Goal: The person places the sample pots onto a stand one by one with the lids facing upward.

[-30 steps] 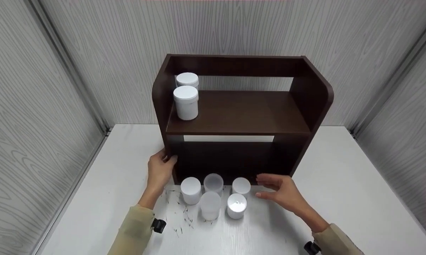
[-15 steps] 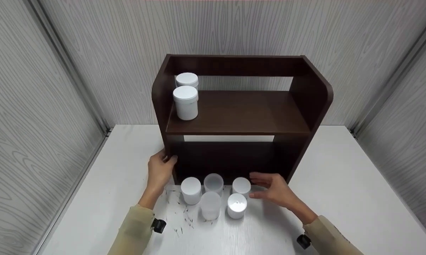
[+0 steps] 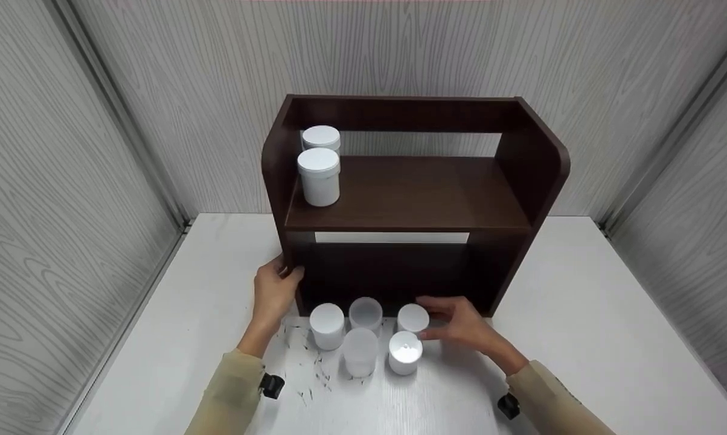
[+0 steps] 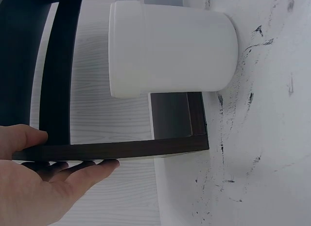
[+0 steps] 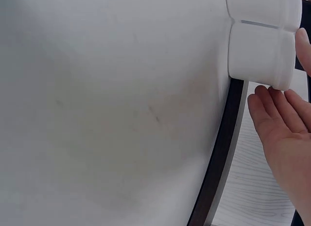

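My left hand (image 3: 274,294) grips the left side panel of a dark brown shelf unit (image 3: 427,193), thumb on the inner face and fingers along the outside in the left wrist view. At the front right, my right hand (image 3: 460,324) reaches to a white lidded jar (image 3: 413,318), fingers fairly straight. In the right wrist view the fingertips (image 5: 277,92) are right at that jar's side and the thumb (image 5: 303,41) lies by its lid. A glossy-topped white jar (image 3: 405,352) stands just in front, close to the thumb.
Left of these stand another white jar (image 3: 327,326) and two translucent containers (image 3: 365,313), one before the other. Two white lidded jars (image 3: 320,178) sit on the upper shelf at left. Dark scuffs mark the white table (image 3: 176,362). Grey wood-grain walls (image 3: 128,36) surround it.
My right hand has moved left, from beside the row of containers up to the back right white jar. My left hand stays on the shelf's side panel.
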### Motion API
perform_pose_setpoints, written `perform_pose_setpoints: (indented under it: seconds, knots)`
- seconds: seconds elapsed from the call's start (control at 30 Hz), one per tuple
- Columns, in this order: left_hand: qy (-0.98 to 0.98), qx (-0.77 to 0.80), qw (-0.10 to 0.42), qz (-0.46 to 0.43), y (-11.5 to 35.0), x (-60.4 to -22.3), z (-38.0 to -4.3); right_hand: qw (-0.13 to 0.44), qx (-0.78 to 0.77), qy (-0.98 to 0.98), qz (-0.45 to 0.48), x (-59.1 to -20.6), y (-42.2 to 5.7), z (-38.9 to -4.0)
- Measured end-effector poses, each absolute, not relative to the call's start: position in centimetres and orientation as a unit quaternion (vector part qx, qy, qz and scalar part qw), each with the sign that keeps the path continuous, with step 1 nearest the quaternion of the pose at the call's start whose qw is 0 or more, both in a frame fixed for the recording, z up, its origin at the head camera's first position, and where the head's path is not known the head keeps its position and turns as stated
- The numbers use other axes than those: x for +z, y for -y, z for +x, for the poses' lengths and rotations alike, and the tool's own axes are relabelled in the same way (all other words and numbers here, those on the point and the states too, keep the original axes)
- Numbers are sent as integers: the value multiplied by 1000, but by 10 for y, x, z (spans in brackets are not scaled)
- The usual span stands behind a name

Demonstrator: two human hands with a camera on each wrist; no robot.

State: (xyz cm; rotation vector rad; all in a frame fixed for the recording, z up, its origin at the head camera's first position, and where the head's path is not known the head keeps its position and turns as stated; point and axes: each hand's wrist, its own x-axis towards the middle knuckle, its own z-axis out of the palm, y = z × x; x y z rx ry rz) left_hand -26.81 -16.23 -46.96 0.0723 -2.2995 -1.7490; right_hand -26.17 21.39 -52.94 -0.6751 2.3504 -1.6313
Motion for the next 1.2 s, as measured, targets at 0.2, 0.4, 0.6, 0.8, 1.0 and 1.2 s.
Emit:
perform_pose_setpoints:
  seconds: [0.2, 0.4, 0.6, 0.8, 1.0, 1.2]
  knots:
    - [789, -602, 118, 15, 163, -470, -266, 109, -551, -794, -230, -531, -214, -264]
    - [791, -600, 118, 22, 163, -469, -266, 104, -539, -803, -230, -535, -213, -266]
    - [789, -601, 119, 28, 162, -469, -267, 108, -543, -804, -218, -536, -215, -264]
    - [789, -601, 122, 29, 162, -467, -267, 102, -541, -804, -224, -535, -219, -262]
    - [791, -598, 124, 29, 162, -469, -267, 101, -547, -796, -238, -538, -220, -263]
    - [792, -598, 122, 16, 162, -469, -265, 101, -563, -787, -232, -540, -222, -259]
